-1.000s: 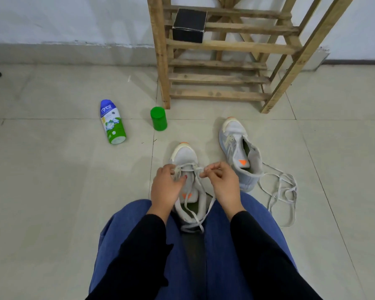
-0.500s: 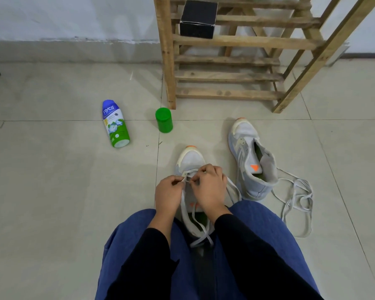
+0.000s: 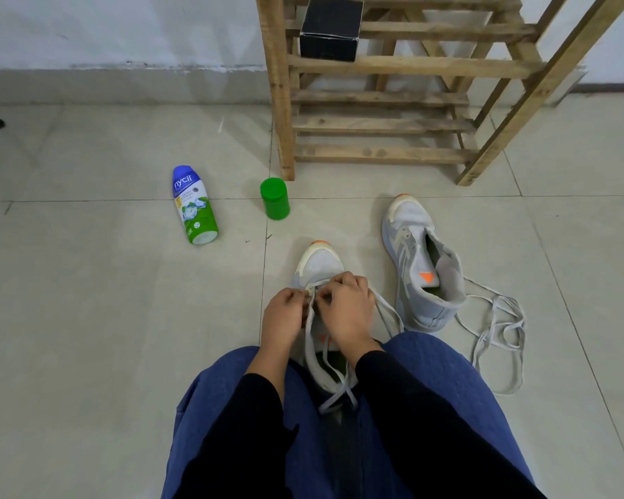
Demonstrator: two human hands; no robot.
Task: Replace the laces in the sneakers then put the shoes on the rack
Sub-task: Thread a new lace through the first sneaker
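Only one view exists: a wide-angle camera on the person's head, looking forward and steeply down over the blue trouser knees (image 3: 447, 390) to the pale tiled floor (image 3: 87, 318). The left hand (image 3: 283, 315) and right hand (image 3: 350, 311), pinching the flat grey lace (image 3: 389, 313), are near, just under centre. The slatted wooden rack (image 3: 280, 102) stands farther, at 12 to 1 o'clock, cut by the top edge.

soft, even indoor light, faint shadows on the floor (image 3: 87, 318), wide-angle bending at the edges
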